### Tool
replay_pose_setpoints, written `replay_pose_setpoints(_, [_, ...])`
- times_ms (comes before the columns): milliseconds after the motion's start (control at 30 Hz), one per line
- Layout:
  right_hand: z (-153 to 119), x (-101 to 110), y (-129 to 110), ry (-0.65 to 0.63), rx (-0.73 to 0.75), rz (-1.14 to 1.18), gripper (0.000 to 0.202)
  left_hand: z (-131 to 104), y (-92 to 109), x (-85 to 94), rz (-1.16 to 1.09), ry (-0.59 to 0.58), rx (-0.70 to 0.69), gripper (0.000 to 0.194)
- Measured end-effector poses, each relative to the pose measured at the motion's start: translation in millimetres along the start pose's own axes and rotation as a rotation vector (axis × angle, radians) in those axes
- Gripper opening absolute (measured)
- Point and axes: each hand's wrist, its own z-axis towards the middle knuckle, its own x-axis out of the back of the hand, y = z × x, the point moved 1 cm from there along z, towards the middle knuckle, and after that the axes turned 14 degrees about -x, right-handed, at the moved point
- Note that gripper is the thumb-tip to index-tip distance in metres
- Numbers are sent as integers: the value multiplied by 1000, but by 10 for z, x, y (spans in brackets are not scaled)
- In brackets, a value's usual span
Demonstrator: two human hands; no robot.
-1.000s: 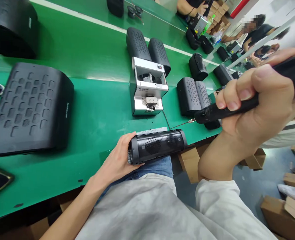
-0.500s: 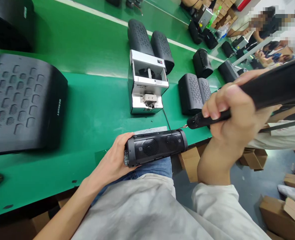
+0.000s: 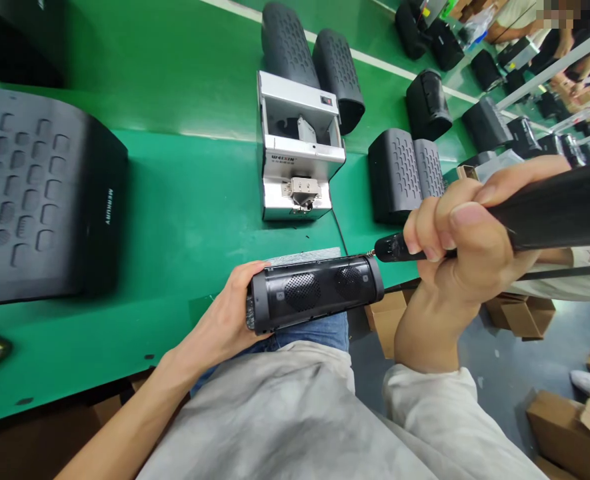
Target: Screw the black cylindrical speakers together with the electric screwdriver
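My left hand (image 3: 235, 303) is wrapped round the left end of a black speaker housing (image 3: 319, 293), which lies tilted at the table's near edge above my lap. Two round perforated grilles show on its upward face. In my right hand (image 3: 465, 233) is a black electric screwdriver (image 3: 549, 207), held nearly level and pointing left. Its bit meets the upper right end of the housing; any screw there is too small to make out. Behind the housing lies a strip of grey speckled padding (image 3: 305, 255).
A silver screw feeder (image 3: 302, 150) stands on the green table (image 3: 199, 220) beyond the housing. Large black speakers stand at left (image 3: 39, 193) and right (image 3: 395, 177). Cardboard boxes (image 3: 565, 427) sit on the floor at right. Other people work at the far right.
My view has shifted, so the table's contents appear moved. The screwdriver now points more levelly, its bit closer against the housing's right end. My left hand keeps its hold.
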Motion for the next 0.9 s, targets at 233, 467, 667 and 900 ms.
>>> replay_pose_setpoints(233, [37,6,-16,67,-99,25,25,37,37,4,22,11,-3,109])
replay_pose_setpoints(467, [377,-271,-440,171,137,75,13,31,7,-24,43,15,-58,112])
replay_pose_setpoints(667, [677,-802,-148,272,250,63,22,28,18,-24,50,16,-48,114])
replay_pose_setpoints(900, [858,-887,180,148,6,-68,49,23,2,-28,44,12,-51,121])
